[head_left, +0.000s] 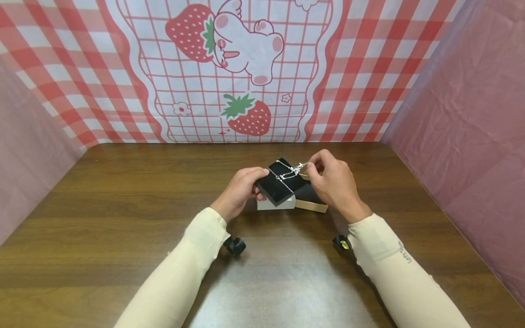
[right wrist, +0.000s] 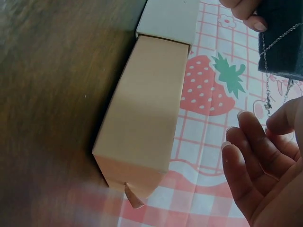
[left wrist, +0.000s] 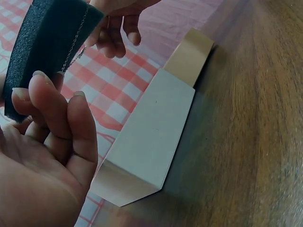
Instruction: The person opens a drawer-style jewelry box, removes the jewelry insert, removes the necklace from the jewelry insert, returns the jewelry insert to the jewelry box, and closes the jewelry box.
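Note:
My left hand [head_left: 242, 189] grips a black foam pad [head_left: 272, 187] by its left edge, thumb on top and fingers beneath. A thin silver chain necklace [head_left: 296, 170] lies across the pad and hangs off its right side. The far end of the chain is pinched between thumb and index finger of my right hand [head_left: 334, 182]. In the right wrist view the chain [right wrist: 266, 80] runs from the foam down to those fingertips. Below the pad, on the table, sits a white box sleeve [left wrist: 147, 127] with a tan drawer [right wrist: 142, 99] pulled partly out to the right.
The brown wooden table [head_left: 123, 237] reaches back to a red-and-white checked cloth [head_left: 369, 68] with strawberries. Pink cloth [head_left: 471, 136] hangs at both sides. A small ribbon tab [right wrist: 132, 195] sticks out of the drawer's end.

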{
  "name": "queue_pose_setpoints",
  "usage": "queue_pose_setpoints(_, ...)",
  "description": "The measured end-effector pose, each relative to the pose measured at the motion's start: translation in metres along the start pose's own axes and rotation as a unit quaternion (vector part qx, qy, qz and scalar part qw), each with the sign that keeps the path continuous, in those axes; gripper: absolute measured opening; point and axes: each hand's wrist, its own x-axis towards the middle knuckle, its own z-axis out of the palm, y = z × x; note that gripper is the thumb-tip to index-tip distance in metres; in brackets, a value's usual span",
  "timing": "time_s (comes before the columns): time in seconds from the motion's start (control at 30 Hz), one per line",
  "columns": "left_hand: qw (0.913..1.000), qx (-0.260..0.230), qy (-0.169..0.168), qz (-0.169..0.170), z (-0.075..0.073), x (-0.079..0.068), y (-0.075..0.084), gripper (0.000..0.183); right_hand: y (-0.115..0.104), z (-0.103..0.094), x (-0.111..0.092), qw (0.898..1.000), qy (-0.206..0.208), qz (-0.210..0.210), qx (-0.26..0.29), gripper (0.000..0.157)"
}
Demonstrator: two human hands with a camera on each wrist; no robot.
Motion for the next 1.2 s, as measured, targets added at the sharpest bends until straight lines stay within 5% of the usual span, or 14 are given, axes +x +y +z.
queue_pose_setpoints(0.83, 0.9962, 0.067, -0.056, 0.004, 0.0027, -0.0029, -0.0015, 0.022, -0.0004, 0.0022, -0.0003, 1.0, 0.008, 0.003, 0.005, 0.006)
queue_pose_setpoints(1.2, 0.9964, 0.05, -0.068, -0.003, 0.0021, -0.0035, -0.0014, 0.023, 0.0, 0.0042, -0.0013, 1.0, 0.012, 0.013, -0.006, 0.006)
